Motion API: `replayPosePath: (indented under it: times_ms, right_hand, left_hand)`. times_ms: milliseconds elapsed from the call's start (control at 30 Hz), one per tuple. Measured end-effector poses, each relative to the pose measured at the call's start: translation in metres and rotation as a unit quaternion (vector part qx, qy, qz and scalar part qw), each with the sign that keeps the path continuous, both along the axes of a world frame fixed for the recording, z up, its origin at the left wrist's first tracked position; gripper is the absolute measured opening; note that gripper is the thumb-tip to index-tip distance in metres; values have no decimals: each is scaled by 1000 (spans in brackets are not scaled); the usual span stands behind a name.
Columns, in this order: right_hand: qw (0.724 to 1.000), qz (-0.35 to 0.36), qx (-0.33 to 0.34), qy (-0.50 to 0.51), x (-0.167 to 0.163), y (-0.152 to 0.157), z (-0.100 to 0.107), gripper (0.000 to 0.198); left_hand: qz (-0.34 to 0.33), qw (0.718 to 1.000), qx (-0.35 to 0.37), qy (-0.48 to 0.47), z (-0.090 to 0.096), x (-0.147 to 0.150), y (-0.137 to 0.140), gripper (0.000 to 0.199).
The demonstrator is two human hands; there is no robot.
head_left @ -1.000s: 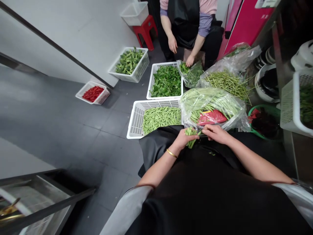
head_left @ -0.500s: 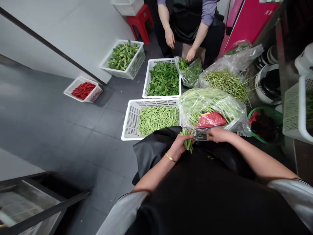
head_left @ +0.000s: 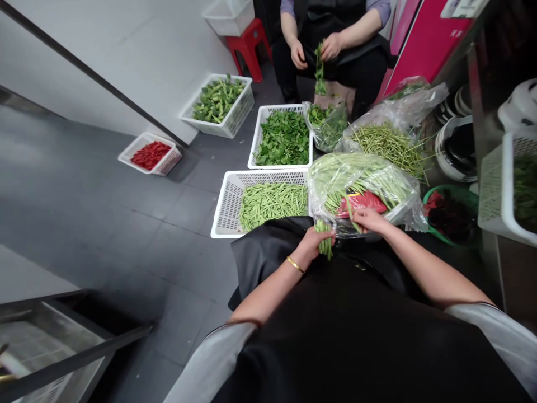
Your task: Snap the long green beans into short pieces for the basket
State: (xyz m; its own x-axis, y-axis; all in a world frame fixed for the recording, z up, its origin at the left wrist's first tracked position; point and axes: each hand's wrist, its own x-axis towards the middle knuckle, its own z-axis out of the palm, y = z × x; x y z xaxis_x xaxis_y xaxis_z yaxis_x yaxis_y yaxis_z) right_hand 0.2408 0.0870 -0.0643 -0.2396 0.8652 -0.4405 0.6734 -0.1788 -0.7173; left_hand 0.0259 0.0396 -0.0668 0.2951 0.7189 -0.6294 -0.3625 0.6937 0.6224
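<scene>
My left hand (head_left: 312, 243) is closed round a small bundle of green bean pieces (head_left: 324, 239) above my dark apron. To its right, my right hand (head_left: 369, 220) pinches a long green bean (head_left: 351, 211) that points up over the open bag. The clear plastic bag (head_left: 327, 166) in front of me holds many long beans and a red packet (head_left: 363, 205). Left of the bag stands a white basket (head_left: 226, 204) of cut bean pieces (head_left: 272, 202); my apron covers its near right corner.
Beyond are a basket of leafy greens (head_left: 283, 137), a bag of greens (head_left: 331, 129) and a heap of thin stems (head_left: 388, 143). A co-worker's hand (head_left: 331, 46) holds a leafy sprig. Red chillies (head_left: 150, 155) sit at left, a green basin (head_left: 470, 196) at right.
My right hand has lifted slightly and now holds a long bean. My left hand keeps its bundle. The co-worker's hand has risen from the bag with a sprig.
</scene>
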Motion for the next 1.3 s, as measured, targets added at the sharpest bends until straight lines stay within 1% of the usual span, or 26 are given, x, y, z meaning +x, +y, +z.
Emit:
replayPosePath:
  times_ms: [67,133,233,333,367,400,433,500,533,567,600,633,667,733,800,833,867,900,933,1000,1033,1067,1100,1167,1233,1300]
  right_hand:
    - [984,-11,-83,157,-12,-29,10,34]
    - [968,-14,-106,226,-27,-49,20,39]
    - [971,-9,-85,224,-40,-66,30,45]
    - [982,52,-80,161,-42,-75,39,44]
    - [988,71,-47,126,-42,-79,42,43]
    - [993,80,14,88,-43,-84,46,43]
    - [991,81,96,50,-46,-90,51,43]
    - [962,79,260,-5,-52,-102,64,43]
    - [945,88,316,-13,-55,-107,71,42]
    - [931,105,349,-10,-56,-112,76,40]
    - [924,128,359,-1,-55,-115,81,38]
    - [925,154,348,10,-51,-115,84,36]
    - [931,180,317,19,-46,-114,84,32]
    - [957,196,213,34,-31,-104,78,34]
    - [982,142,102,74,-19,-90,70,49]
    - [988,91,71,107,-17,-84,66,53]
    - [987,35,64,140,-17,-79,65,52]
    - [983,-12,82,164,-21,-76,65,48]
    - [977,-43,118,173,-26,-75,67,44]
    - [964,-57,209,156,-40,-80,74,37]
    - [960,-49,236,145,-46,-83,77,35]
    - [960,-39,236,147,-52,-86,78,34]
    - [963,-33,210,164,-56,-89,76,33]
    - [965,-45,111,232,-61,-89,65,36]
    - [955,-68,27,288,-62,-84,48,41]
    - [954,-80,11,289,-59,-77,35,42]
  left_hand:
    - [13,1000,-3,12,-1,9,-2,41]
    - [33,999,17,9,2,14,-5,42]
    - [91,993,69,9,11,14,-9,44]
    - [151,982,114,11,20,9,-13,46]
    - [165,979,121,9,22,8,-14,45]
    - [173,978,120,2,23,7,-15,44]
    - [174,979,109,-9,23,6,-16,42]
    - [158,984,68,-40,22,6,-17,36]
    - [145,987,43,-55,21,5,-18,33]
    - [131,989,22,-67,20,4,-18,30]
    - [118,990,7,-76,19,2,-18,28]
    - [100,992,-1,-81,20,0,-19,27]
    - [77,993,-1,-84,20,-2,-20,27]
    - [21,995,21,-97,23,-6,-22,30]
    - [-42,991,55,-114,26,-7,-24,32]
    - [-70,988,72,-120,26,-6,-25,33]
    - [-88,985,85,-121,26,-5,-25,33]
    - [-93,985,93,-115,26,-4,-25,33]
    - [-81,986,97,-106,25,-4,-23,33]
    - [-14,993,77,-84,23,-6,-17,31]
    - [32,995,55,-74,22,-9,-14,30]
    - [75,995,32,-64,21,-12,-11,28]
    - [107,993,14,-56,20,-14,-9,27]
    - [128,990,18,-47,19,-17,-8,27]
    - [99,992,65,-47,19,-16,-11,31]
    - [46,993,97,-52,19,-11,-16,36]
